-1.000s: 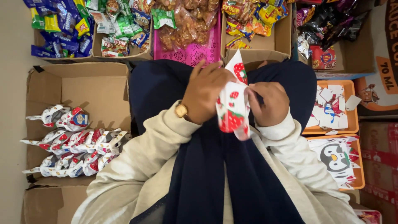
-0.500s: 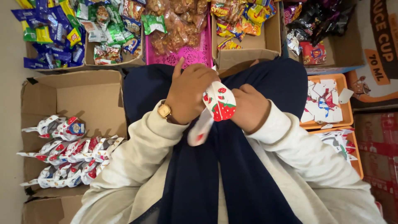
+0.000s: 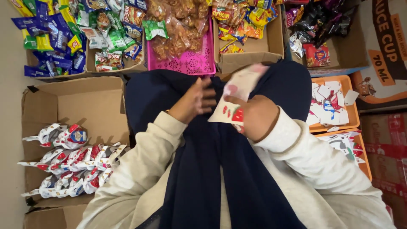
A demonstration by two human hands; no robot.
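A white paper wrapper (image 3: 235, 99) with red strawberries is held tight in the right hand (image 3: 254, 116), over the dark blue cloth (image 3: 212, 169). The left hand (image 3: 195, 101) is spread open just left of the wrapper, holding nothing. Left of the cloth, wrapped treats (image 3: 68, 165) are piled in a cardboard box (image 3: 85, 101).

A single camera, worn on the head, looks almost straight down over the person's chest and lap. It sits close: sleeves and a dark scarf (image 3: 220, 169) fill the near middle. The hands sit just above center. Boxes ring the frame: an open carton (image 3: 63, 106) at left, orange trays (image 3: 335, 106) at right, snack boxes (image 3: 250, 51) along the far edge.
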